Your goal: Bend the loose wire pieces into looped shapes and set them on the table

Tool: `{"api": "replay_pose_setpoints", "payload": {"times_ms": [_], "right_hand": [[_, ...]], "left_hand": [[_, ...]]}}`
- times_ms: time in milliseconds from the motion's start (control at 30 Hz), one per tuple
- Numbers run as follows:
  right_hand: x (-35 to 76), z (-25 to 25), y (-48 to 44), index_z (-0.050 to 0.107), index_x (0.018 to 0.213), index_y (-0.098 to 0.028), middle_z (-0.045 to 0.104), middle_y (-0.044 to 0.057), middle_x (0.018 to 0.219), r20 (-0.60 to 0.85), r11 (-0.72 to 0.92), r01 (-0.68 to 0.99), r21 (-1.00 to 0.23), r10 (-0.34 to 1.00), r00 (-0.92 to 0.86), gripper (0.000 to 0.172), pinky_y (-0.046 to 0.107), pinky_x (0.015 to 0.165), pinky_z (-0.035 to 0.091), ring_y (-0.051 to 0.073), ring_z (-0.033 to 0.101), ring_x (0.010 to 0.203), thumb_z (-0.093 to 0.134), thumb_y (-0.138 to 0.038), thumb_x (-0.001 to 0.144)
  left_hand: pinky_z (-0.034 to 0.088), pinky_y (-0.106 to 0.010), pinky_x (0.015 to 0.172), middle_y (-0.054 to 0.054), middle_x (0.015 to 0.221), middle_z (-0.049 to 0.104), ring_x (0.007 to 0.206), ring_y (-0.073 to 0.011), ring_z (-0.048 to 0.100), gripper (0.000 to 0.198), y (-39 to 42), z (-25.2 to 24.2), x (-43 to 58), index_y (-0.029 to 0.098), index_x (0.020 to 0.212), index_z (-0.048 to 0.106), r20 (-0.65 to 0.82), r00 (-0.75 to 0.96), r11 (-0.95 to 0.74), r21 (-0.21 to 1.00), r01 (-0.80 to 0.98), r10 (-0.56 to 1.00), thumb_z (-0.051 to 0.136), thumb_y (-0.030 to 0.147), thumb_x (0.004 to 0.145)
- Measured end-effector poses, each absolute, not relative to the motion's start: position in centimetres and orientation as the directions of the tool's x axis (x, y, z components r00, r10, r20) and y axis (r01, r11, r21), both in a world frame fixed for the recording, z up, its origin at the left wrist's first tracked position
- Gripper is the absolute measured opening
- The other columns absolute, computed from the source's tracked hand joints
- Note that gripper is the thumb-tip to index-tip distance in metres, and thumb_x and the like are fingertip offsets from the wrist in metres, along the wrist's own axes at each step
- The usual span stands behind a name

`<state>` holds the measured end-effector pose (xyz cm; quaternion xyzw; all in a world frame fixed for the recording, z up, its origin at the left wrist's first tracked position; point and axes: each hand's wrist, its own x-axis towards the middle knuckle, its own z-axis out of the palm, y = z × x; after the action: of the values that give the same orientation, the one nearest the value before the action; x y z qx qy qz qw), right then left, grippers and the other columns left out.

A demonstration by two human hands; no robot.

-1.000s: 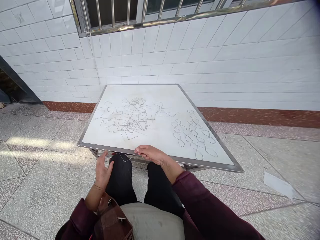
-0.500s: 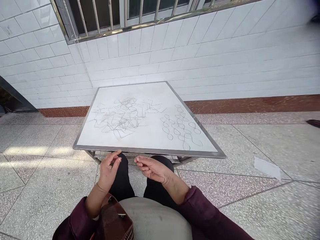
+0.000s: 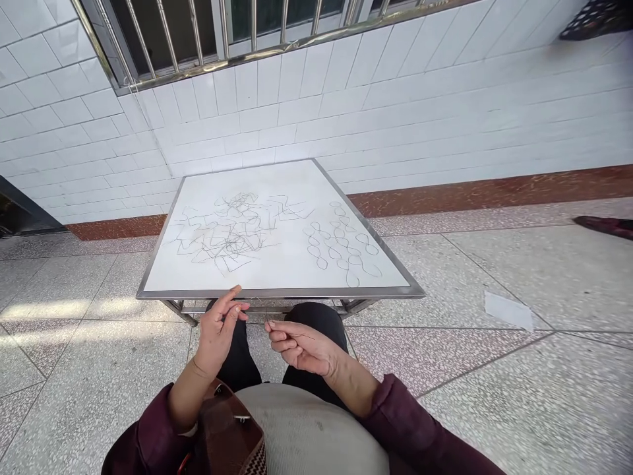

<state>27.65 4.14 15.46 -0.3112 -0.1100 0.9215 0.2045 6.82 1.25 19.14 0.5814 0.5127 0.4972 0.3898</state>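
My right hand (image 3: 301,346) is closed in a pinch over my knees, just in front of the table edge. Between its thumb and fingertip is a thin wire (image 3: 266,315), faint and partly hidden, which seems to bend toward the left hand. My left hand (image 3: 216,333) is beside it, index finger stretched up to the table rim and the other fingers apart from it; no firm grip shows there. On the white table (image 3: 291,264) lies a tangled heap of thin bent wires (image 3: 235,241). Several wires twisted into looped shapes (image 3: 341,244) lie spread on the right.
A tiled wall (image 3: 277,125) with a barred window (image 3: 237,39) stands behind the table. A brown bag (image 3: 232,429) rests at my lap. White paper (image 3: 508,311) lies on the floor at right, and another person's shoe (image 3: 606,226) shows at the far right.
My left index finger has lifted and the thumb has drawn toward the other fingers. The wire shows more clearly at the right pinch. The view has shifted slightly right; more of the shoe shows.
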Motion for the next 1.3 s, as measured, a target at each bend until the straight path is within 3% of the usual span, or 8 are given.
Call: {"api": "replay_pose_setpoints", "payload": {"times_ms": [67,133,233,433,667,933,1300], "right_hand": [[27.6,15.6,3.7,0.063,0.085,-0.013,0.048,-0.004,0.066,-0.477,-0.789,-0.259,-0.557,0.559,-0.678,0.027,0.01,0.039,0.026,0.003,0.038,0.049,0.071,-0.039,0.086],[27.6,16.0,3.4,0.066,0.092,-0.016,0.058,0.001,0.078,-0.349,-0.561,-0.188,-0.806,0.707,-0.615,0.035,0.015,0.05,0.037,0.007,0.048,0.063,0.068,-0.05,0.086],[27.3,16.5,3.2,0.064,0.105,-0.021,0.059,0.0,0.084,-0.15,-0.229,-0.092,-0.969,0.842,-0.519,0.038,0.022,0.058,0.04,0.011,0.05,0.07,0.068,-0.053,0.085],[25.8,16.5,3.1,0.059,0.104,-0.021,0.054,-0.004,0.07,-0.075,-0.103,-0.043,-0.994,0.906,-0.416,0.037,0.023,0.048,0.032,0.008,0.042,0.052,0.058,-0.055,0.089],[25.6,16.5,2.6,0.061,0.098,-0.021,0.051,-0.005,0.063,-0.057,-0.077,-0.044,-0.996,0.932,-0.359,0.03,0.023,0.046,0.032,0.009,0.039,0.049,0.054,-0.049,0.092],[25.8,17.2,2.1,0.06,0.098,-0.02,0.049,-0.005,0.062,-0.056,-0.08,-0.061,-0.995,0.944,-0.326,0.029,0.022,0.044,0.029,0.008,0.037,0.047,0.053,-0.047,0.092],[25.7,17.5,1.5,0.06,0.101,-0.021,0.05,-0.004,0.063,0.005,0.019,0.035,-0.999,0.931,-0.365,0.029,0.023,0.047,0.036,0.011,0.043,0.052,0.052,-0.049,0.094]], "left_hand": [[0.054,-0.033,0.081,-0.007,0.097,0.075,0.072,-0.0151,0.069,0.046,1.2,19.1,6.8,0.021,0.136,0.054,0.137,-0.029,-0.131,0.978,0.163,0.99,0.055,0.04,0.095],[0.053,-0.031,0.077,-0.005,0.092,0.076,0.066,-0.0137,0.066,0.05,1.1,19.2,6.5,0.021,0.138,0.053,0.091,-0.025,-0.087,0.988,0.125,0.996,0.059,0.04,0.092],[0.051,-0.028,0.071,-0.004,0.088,0.075,0.057,-0.0111,0.063,0.051,1.1,19.4,6.3,0.019,0.136,0.053,0.015,0.024,-0.017,0.996,0.09,1.0,0.062,0.039,0.09],[0.048,-0.027,0.062,-0.003,0.087,0.075,0.049,-0.0104,0.062,0.054,0.8,19.5,6.6,0.017,0.135,0.052,-0.098,0.135,0.095,0.995,0.032,0.986,0.064,0.038,0.087],[0.05,-0.029,0.069,-0.005,0.086,0.076,0.05,-0.0109,0.062,0.054,0.3,19.9,6.8,0.018,0.136,0.052,-0.147,0.226,0.162,0.985,-0.053,0.963,0.063,0.041,0.089],[0.052,-0.026,0.065,-0.009,0.089,0.076,0.067,-0.0147,0.068,0.056,0.2,20.0,6.2,0.015,0.134,0.053,-0.276,0.141,0.304,0.919,-0.25,0.951,0.064,0.047,0.088],[0.039,-0.019,0.052,-0.001,0.067,0.067,0.051,-0.0064,0.051,0.05,0.0,21.3,6.5,0.017,0.126,0.062,-0.342,0.239,0.409,0.844,-0.346,0.909,0.077,0.032,0.08]]}}
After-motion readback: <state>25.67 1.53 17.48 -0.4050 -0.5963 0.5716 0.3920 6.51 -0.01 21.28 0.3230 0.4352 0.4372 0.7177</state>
